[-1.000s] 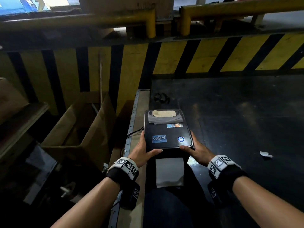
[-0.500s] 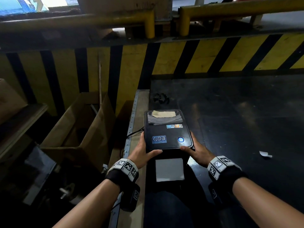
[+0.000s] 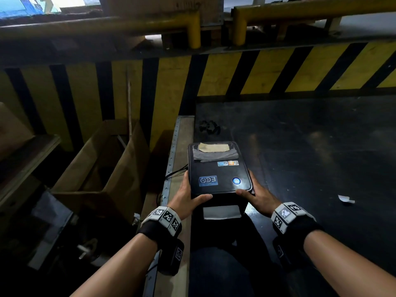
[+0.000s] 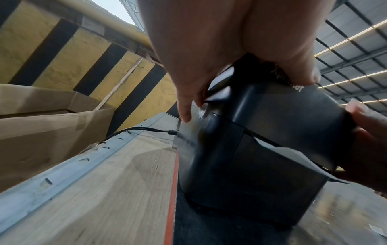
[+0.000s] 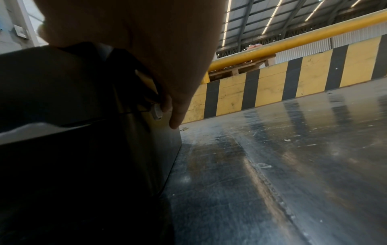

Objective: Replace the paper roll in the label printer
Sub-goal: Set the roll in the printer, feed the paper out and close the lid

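Note:
A black label printer stands on the dark table, its lid down and a blue button lit on top. A white strip of label paper sticks out of its front slot. My left hand grips the printer's left side, thumb over the front edge of the lid; in the left wrist view its fingers reach a side latch. My right hand grips the right side the same way, fingers at the right latch. No paper roll shows.
A power cable runs from the printer's left side over the wooden table edge. An open cardboard box stands left of it. A yellow-black striped wall closes the back. A white paper scrap lies right, a black clump behind.
The white label strip at the front slot has become shorter, drawn back toward the printer. Both hands stay on the printer's sides.

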Demonstrator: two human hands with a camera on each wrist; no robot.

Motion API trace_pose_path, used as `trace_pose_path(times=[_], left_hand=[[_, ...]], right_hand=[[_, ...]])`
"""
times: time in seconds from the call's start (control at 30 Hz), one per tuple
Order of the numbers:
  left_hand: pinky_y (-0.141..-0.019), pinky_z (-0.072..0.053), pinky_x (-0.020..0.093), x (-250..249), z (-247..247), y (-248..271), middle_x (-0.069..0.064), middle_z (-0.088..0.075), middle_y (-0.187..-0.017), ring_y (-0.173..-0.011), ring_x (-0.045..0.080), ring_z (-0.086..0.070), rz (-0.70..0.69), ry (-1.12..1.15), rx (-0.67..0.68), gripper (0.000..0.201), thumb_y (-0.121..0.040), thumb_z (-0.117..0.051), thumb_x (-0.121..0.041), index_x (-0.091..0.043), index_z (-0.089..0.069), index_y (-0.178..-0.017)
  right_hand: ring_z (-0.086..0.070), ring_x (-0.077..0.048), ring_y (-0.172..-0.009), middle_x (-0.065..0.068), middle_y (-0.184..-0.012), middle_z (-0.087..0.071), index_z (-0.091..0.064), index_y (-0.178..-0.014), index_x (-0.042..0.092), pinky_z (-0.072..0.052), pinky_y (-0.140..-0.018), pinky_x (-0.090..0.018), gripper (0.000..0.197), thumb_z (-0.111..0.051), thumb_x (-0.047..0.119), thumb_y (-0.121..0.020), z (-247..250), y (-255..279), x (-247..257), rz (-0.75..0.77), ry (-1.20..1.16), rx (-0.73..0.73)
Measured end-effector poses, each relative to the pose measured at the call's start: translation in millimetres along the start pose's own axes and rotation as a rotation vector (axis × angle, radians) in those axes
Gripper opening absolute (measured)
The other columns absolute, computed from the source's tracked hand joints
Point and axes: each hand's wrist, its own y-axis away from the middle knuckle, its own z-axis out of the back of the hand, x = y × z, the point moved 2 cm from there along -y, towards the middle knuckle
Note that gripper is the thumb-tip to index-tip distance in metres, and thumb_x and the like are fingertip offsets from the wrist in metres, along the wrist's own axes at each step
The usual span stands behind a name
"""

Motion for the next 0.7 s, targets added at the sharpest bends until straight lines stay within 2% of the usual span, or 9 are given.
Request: trace_pose_path(times=[0.07, 0.1, 0.13, 0.17, 0.3, 0.43, 0.5, 0.57, 0.7], left_hand=[[-0.094, -0.040, 0.006, 0, 0, 0, -0.006, -0.044, -0.133, -0.122, 0.007, -0.046, -0.001, 0.001, 0.002, 0.087, -0.076, -0.073, -0.023, -0.022, -0.017, -0.142], [-0.098, -0.040, 0.011, 0, 0, 0, -0.006, -0.043, -0.133, -0.122, 0.008, -0.046, 0.000, 0.005, 0.004, 0.086, -0.076, -0.073, -0.023, -0.022, -0.017, -0.141], [-0.100, -0.041, 0.015, 0, 0, 0, -0.006, -0.043, -0.133, -0.123, 0.008, -0.046, 0.002, 0.008, 0.008, 0.086, -0.076, -0.073, -0.023, -0.023, -0.017, -0.141], [-0.100, -0.040, 0.014, 0, 0, 0, -0.006, -0.043, -0.133, -0.123, 0.008, -0.046, 0.001, 0.010, 0.009, 0.085, -0.076, -0.073, -0.023, -0.023, -0.017, -0.140], [-0.087, -0.037, -0.004, 0, 1, 0, -0.008, -0.042, -0.130, -0.120, 0.005, -0.044, -0.008, -0.008, 0.004, 0.084, -0.077, -0.073, -0.022, -0.020, -0.018, -0.141], [-0.086, -0.037, -0.005, -2, 1, 0, -0.012, -0.043, -0.126, -0.114, 0.000, -0.046, 0.009, -0.021, 0.011, 0.084, -0.077, -0.073, -0.023, -0.021, -0.019, -0.140], [-0.091, -0.038, 0.002, -2, 2, 0, -0.012, -0.044, -0.127, -0.115, 0.000, -0.047, 0.012, -0.013, 0.017, 0.084, -0.076, -0.073, -0.023, -0.021, -0.019, -0.140], [-0.099, -0.038, 0.014, -3, 2, 1, -0.009, -0.044, -0.130, -0.120, 0.004, -0.046, 0.015, -0.015, 0.022, 0.085, -0.076, -0.074, -0.024, -0.021, -0.019, -0.141], [-0.105, -0.038, 0.024, -4, 3, 1, -0.008, -0.044, -0.129, -0.121, 0.007, -0.046, 0.043, -0.032, 0.035, 0.085, -0.076, -0.074, -0.026, -0.020, -0.019, -0.141]], right_hand=[[-0.037, 0.000, -0.118, 0.017, -0.126, -0.038, -0.009, -0.145, 0.025, -0.029, -0.084, -0.002, 0.079, -0.055, 0.043, -0.083, 0, 1, 2, -0.003, 0.011, -0.001], [-0.036, 0.000, -0.117, 0.017, -0.125, -0.037, -0.009, -0.145, 0.023, -0.029, -0.078, 0.001, 0.076, -0.056, 0.037, -0.087, 0, 2, 3, -0.011, 0.016, -0.005], [-0.034, 0.000, -0.116, 0.016, -0.124, -0.036, -0.009, -0.145, 0.021, -0.029, -0.076, -0.001, 0.074, -0.055, 0.032, -0.089, 1, 3, 4, -0.017, 0.024, -0.005], [-0.034, 0.000, -0.116, 0.016, -0.123, -0.035, -0.009, -0.145, 0.021, -0.027, -0.078, -0.003, 0.073, -0.054, 0.029, -0.089, 1, 4, 6, -0.021, 0.029, -0.006], [-0.032, 0.002, -0.116, 0.017, -0.124, -0.034, -0.007, -0.145, 0.022, -0.023, -0.084, -0.005, 0.073, -0.053, 0.029, -0.090, 1, 5, 8, -0.026, 0.024, -0.002], [-0.033, 0.001, -0.115, 0.017, -0.123, -0.035, -0.007, -0.146, 0.023, -0.023, -0.082, -0.003, 0.073, -0.053, 0.030, -0.090, 1, 6, 8, -0.035, 0.032, -0.009], [-0.033, 0.001, -0.116, 0.017, -0.124, -0.036, -0.008, -0.145, 0.023, -0.025, -0.082, 0.000, 0.072, -0.054, 0.030, -0.089, 1, 6, 8, -0.037, 0.036, -0.012], [-0.031, 0.001, -0.116, 0.016, -0.124, -0.034, -0.009, -0.145, 0.021, -0.023, -0.076, 0.008, 0.071, -0.054, 0.027, -0.090, 1, 8, 9, -0.036, 0.035, -0.017], [-0.028, 0.001, -0.116, 0.015, -0.124, -0.031, -0.009, -0.146, 0.018, -0.019, -0.081, 0.001, 0.070, -0.052, 0.026, -0.091, 1, 8, 12, -0.044, 0.030, -0.005]])
